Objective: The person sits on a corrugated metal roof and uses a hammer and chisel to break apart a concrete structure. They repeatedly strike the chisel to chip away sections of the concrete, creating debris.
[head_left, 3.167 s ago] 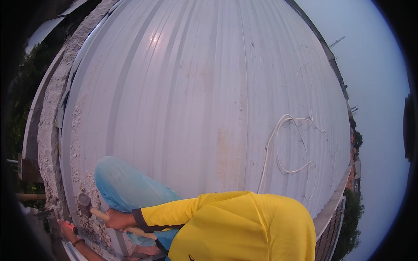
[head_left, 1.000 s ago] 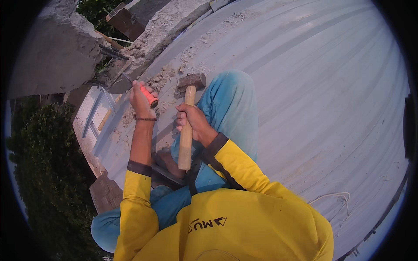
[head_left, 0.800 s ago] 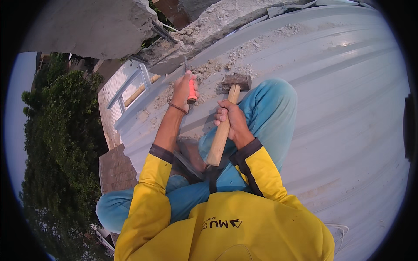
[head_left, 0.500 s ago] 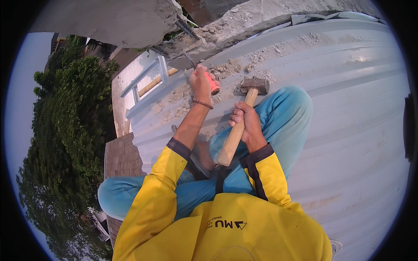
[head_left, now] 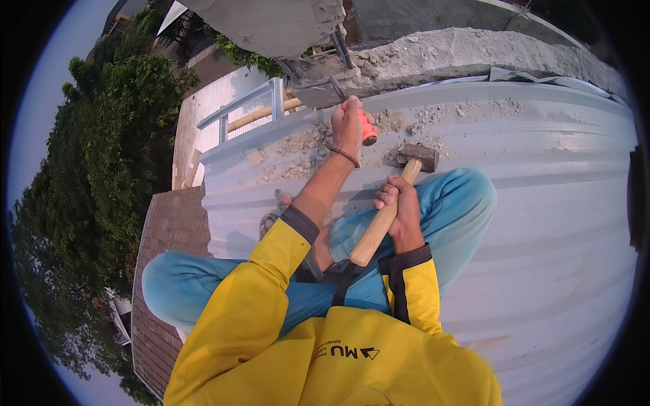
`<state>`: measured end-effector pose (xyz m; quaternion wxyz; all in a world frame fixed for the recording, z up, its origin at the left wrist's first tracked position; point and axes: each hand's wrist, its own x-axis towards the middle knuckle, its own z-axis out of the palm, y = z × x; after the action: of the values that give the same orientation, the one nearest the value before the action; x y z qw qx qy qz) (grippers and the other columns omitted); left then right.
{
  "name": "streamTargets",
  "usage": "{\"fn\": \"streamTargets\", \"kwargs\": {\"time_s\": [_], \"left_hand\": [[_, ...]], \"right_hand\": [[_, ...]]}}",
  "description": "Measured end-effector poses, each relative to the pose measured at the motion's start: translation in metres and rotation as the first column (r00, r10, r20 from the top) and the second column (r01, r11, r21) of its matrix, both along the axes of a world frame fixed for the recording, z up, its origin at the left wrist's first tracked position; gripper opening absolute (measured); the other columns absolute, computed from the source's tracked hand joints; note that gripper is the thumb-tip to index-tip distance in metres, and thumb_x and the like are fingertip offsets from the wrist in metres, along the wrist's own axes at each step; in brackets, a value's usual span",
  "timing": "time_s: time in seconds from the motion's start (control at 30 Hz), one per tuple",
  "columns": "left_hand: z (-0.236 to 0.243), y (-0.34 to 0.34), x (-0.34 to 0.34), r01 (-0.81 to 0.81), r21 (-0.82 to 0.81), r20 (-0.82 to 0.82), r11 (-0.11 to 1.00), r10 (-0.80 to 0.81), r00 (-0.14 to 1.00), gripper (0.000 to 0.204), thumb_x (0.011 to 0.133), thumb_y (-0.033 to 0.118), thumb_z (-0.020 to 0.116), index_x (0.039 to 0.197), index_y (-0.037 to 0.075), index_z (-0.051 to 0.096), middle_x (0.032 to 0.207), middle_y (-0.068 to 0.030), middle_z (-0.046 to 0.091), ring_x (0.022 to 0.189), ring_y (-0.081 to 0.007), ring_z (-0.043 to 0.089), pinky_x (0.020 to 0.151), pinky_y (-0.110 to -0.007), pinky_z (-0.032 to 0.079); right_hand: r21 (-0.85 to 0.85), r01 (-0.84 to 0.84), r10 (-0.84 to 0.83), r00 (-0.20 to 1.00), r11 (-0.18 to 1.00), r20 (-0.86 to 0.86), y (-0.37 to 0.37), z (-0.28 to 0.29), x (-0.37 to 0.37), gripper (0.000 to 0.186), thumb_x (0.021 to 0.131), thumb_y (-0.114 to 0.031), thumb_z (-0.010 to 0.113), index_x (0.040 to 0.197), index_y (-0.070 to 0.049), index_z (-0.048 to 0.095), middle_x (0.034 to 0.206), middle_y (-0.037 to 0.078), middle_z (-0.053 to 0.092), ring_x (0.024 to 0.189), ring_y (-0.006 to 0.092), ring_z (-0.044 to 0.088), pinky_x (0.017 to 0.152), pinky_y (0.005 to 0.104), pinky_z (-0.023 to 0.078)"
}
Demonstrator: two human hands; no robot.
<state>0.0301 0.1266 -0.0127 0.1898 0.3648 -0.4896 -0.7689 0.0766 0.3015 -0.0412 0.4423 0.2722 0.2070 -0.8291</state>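
My left hand (head_left: 347, 130) is closed round the orange grip of a chisel (head_left: 369, 128). Its dark metal shank (head_left: 336, 89) points up toward the broken edge of a concrete wall (head_left: 447, 57); whether the tip touches the concrete I cannot tell. Lower and to the right, my right hand (head_left: 401, 206) grips the wooden handle of a hammer (head_left: 379, 233). The hammer's blocky, dusty head (head_left: 418, 157) is held low over the roof sheet by my bent knee, apart from the chisel.
I sit on a grey ribbed metal roof (head_left: 542, 271) strewn with concrete rubble (head_left: 305, 142). Bent rebar (head_left: 340, 47) sticks out beside a concrete slab (head_left: 271, 24). At the left are a metal frame (head_left: 276, 98), brown roof tiles (head_left: 169, 223) and trees (head_left: 88, 196) past the roof edge.
The view has shifted, so the wall, roof and both hands appear farther right, most of them lower too. Both hands keep their hold on chisel and hammer, with little movement relative to the wall.
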Motion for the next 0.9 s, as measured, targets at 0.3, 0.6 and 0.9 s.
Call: {"fn": "streamTargets", "kwargs": {"time_s": [0.3,0.6,0.9], "left_hand": [[-0.002,0.009,0.002,-0.218,0.142,-0.065,0.965,0.229,0.971,0.021,0.095,0.024,0.051,0.093,0.004,0.049,0.071,-0.0098,0.056,0.048,-0.0161,0.053,0.043,-0.032,0.051],[-0.005,0.002,0.006,-0.243,0.093,-0.002,0.966,0.244,0.97,0.024,0.092,0.024,0.055,0.096,0.0,0.049,0.078,-0.0138,0.061,0.055,-0.0184,0.06,0.045,-0.032,0.053],[-0.006,-0.003,0.006,-0.299,0.164,0.013,0.94,0.301,0.954,0.03,0.085,0.024,0.063,0.102,0.002,0.049,0.076,-0.0102,0.059,0.058,-0.0198,0.062,0.047,-0.034,0.053]], "right_hand": [[0.074,0.002,0.004,0.996,0.997,-0.086,0.002,0.003,0.002,0.007,0.098,-0.014,0.052,0.096,-0.013,0.046,0.064,-0.004,0.045,0.05,0.0087,0.045,0.049,0.0283,0.043],[0.189,-0.105,0.122,0.989,0.976,-0.082,0.005,0.007,0.004,0.013,0.103,-0.02,0.05,0.114,-0.014,0.047,0.07,0.0,0.048,0.055,0.0114,0.047,0.051,0.0304,0.046],[0.399,0.049,0.09,0.943,0.916,-0.321,-0.011,0.021,0.023,0.016,0.099,-0.018,0.056,0.104,-0.016,0.041,0.066,-0.001,0.039,0.044,0.0086,0.039,0.038,0.0272,0.039]]}}
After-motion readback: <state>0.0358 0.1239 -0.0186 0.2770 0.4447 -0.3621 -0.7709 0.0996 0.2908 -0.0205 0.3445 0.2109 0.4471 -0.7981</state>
